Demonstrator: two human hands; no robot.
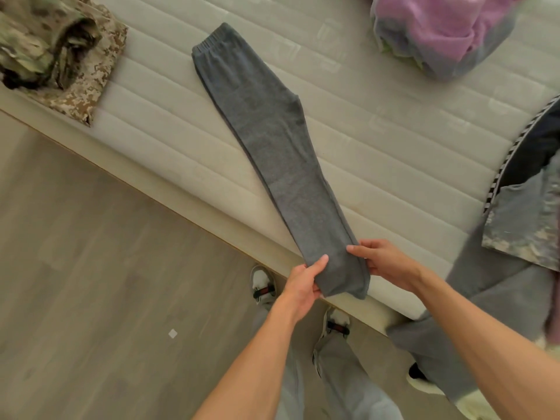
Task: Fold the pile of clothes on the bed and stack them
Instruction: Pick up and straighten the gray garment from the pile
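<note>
Across mattress (378,153), grey trousers (266,140) lie diagonally, waistband far, both hands pinching cuffs.

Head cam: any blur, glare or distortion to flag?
Head view: soft even light, no glare; grey trousers and both hands, left and right, sharp; pink clothes and right-edge pile blurred; wide-angle bend in the mattress edge.
</note>
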